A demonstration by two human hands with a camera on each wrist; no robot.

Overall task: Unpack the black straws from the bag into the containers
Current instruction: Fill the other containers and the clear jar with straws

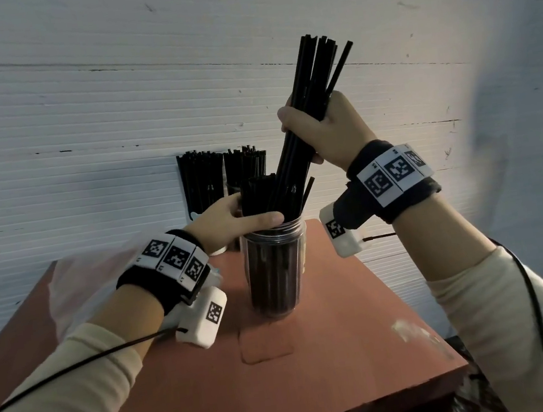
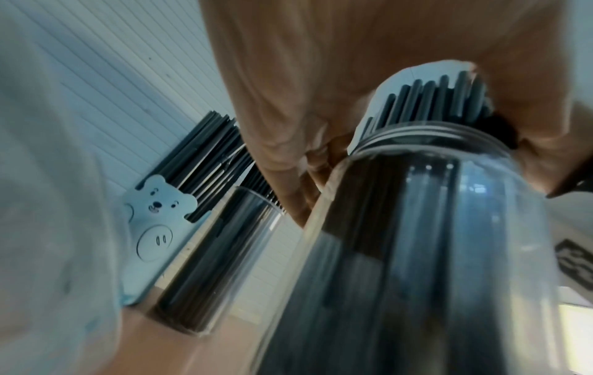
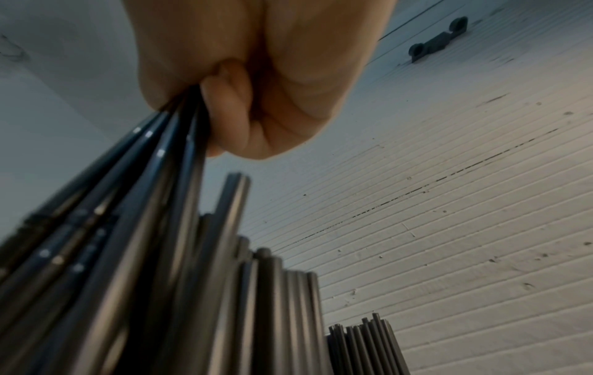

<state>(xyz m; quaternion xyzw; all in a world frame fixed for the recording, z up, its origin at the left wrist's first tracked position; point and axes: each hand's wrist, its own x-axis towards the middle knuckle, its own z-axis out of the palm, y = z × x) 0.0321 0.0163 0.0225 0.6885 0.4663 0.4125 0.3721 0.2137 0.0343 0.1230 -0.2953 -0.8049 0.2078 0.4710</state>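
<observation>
Your right hand (image 1: 325,129) is closed around a bundle of black straws (image 1: 306,111); the fingers of this grip curl tight on the middle of the bundle, which tilts and points down into the clear jar (image 1: 277,270). The lower ends of the bundle are already inside the mouth of the jar, and the upper ends fan out above your fist. In the right wrist view the curled fingers (image 3: 224,109) press the straws against the palm.

Your left hand (image 1: 230,220) is at the rim of the jar. Its thumb lies straight across the near side of the straws that already stand inside, and the other fingers reach around the far side of them, so this grip holds them together.

The jar stands upright on the reddish tabletop (image 1: 318,365). Behind the jar, by the white wall (image 1: 80,127), two more containers (image 2: 211,256) are full of straws. To the left of the jar, a thin plastic bag (image 1: 83,282) lies on the tabletop.
</observation>
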